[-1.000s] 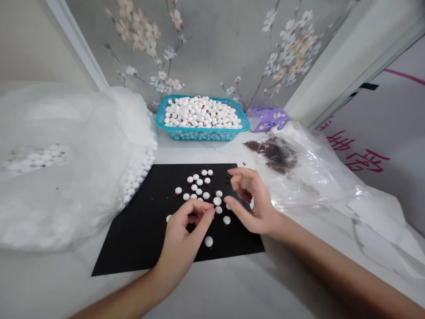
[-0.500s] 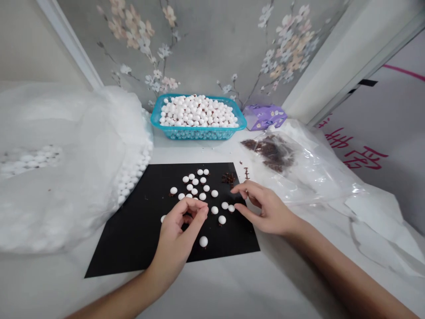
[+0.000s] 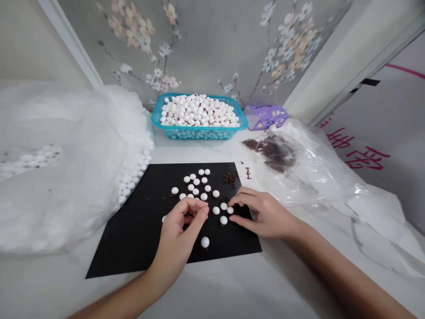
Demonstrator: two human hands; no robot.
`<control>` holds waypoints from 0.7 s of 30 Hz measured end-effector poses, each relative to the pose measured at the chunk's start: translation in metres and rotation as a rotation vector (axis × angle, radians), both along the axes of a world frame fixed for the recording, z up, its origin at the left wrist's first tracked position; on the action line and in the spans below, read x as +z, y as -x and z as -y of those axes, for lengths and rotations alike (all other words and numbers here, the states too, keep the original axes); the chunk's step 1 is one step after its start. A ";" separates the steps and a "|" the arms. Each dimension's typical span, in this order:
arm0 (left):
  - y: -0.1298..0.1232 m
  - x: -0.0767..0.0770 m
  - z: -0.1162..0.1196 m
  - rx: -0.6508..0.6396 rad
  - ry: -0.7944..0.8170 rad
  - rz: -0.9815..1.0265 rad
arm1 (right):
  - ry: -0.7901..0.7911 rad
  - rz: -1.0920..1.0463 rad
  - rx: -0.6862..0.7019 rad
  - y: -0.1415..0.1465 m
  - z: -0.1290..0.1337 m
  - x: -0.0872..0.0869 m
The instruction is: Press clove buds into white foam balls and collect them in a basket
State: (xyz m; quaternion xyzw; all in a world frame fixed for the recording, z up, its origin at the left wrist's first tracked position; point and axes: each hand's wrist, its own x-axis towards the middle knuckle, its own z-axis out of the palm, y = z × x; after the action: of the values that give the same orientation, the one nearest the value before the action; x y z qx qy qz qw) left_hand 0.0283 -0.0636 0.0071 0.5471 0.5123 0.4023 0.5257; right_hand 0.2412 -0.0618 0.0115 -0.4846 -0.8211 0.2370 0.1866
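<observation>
My left hand [image 3: 182, 228] hovers over the black mat [image 3: 133, 235], thumb and fingertips pinched together; whatever they may hold is too small or hidden to see. My right hand [image 3: 262, 212] is at the mat's right side, thumb and forefinger apart, on either side of a small white ball [image 3: 230, 210]. Another white ball [image 3: 223, 220] lies close to that thumb. Several more white balls with dark brown bits under them lie scattered on the mat, including a single ball [image 3: 205, 242] near the front. A small heap of brown pieces [image 3: 229, 179] sits near the mat's back right corner.
A blue basket [image 3: 199, 133] heaped with white balls stands behind the mat. At left bulges a big translucent bag [image 3: 76, 177] of white balls. To the right lie a clear bag [image 3: 318, 173] with brown pieces, a purple packet [image 3: 266, 117] and a few loose brown pieces [image 3: 248, 173].
My right hand has moved slightly left and down, bringing its thumb and forefinger around a white ball. My left hand keeps its pinch in almost the same place.
</observation>
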 end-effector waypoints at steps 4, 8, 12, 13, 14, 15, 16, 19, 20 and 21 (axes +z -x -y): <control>0.000 0.000 0.001 0.005 0.000 0.000 | -0.033 0.023 0.009 0.001 -0.001 -0.002; -0.001 0.002 0.000 0.014 -0.006 -0.005 | -0.049 0.066 -0.005 0.003 -0.002 -0.004; -0.001 0.003 -0.001 0.009 -0.023 -0.012 | -0.058 0.106 -0.017 0.005 -0.002 -0.005; -0.001 0.003 0.000 0.009 -0.026 -0.016 | -0.061 0.106 -0.020 0.005 -0.002 -0.005; -0.001 0.002 0.000 0.008 -0.030 -0.019 | -0.062 0.103 -0.022 0.005 -0.002 -0.005; -0.002 0.001 0.001 0.010 -0.035 -0.023 | -0.060 0.100 -0.023 0.005 -0.002 -0.005; -0.003 0.001 0.002 0.010 -0.044 -0.028 | -0.055 0.097 -0.023 0.005 -0.001 -0.005; -0.001 0.002 0.001 -0.005 -0.128 -0.069 | -0.033 0.092 -0.016 0.005 0.000 -0.005; 0.002 0.005 -0.001 -0.028 -0.201 -0.105 | -0.029 0.082 -0.011 0.005 0.000 -0.006; 0.006 0.009 -0.004 -0.066 -0.307 -0.154 | -0.030 0.063 -0.013 0.005 0.000 -0.007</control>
State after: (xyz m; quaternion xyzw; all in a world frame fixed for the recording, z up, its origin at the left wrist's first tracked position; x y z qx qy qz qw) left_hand 0.0224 -0.0598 0.0163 0.6667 0.4653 0.4153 0.4081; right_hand 0.2364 -0.0621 0.0045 -0.4944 -0.8267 0.2082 0.1696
